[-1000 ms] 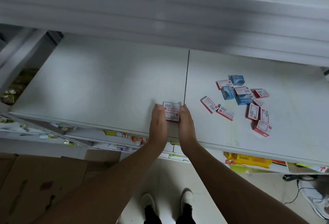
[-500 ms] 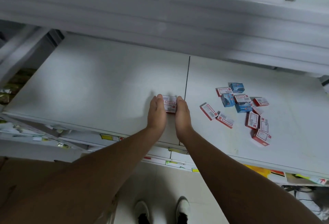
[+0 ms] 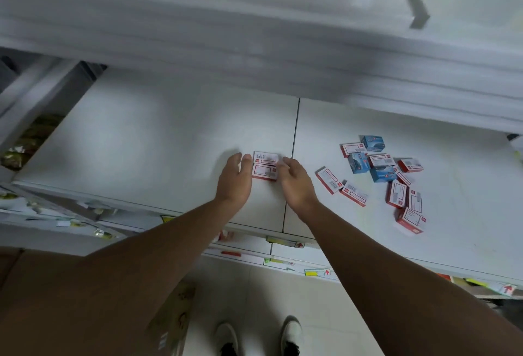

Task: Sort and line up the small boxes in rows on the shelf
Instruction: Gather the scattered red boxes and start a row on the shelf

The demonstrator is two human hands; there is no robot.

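Red-and-white boxes (image 3: 265,169) and blue boxes (image 3: 382,173) lie on the plain white shelf (image 3: 158,140).

Red-white boxes (image 3: 353,193): about twelve. Blue boxes (image 3: 358,162): three. Hands (image 3: 235,180): two.

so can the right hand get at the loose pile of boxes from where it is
Probably yes: the right hand sits beside the two lined-up boxes, and only bare shelf lies between it and the loose pile.
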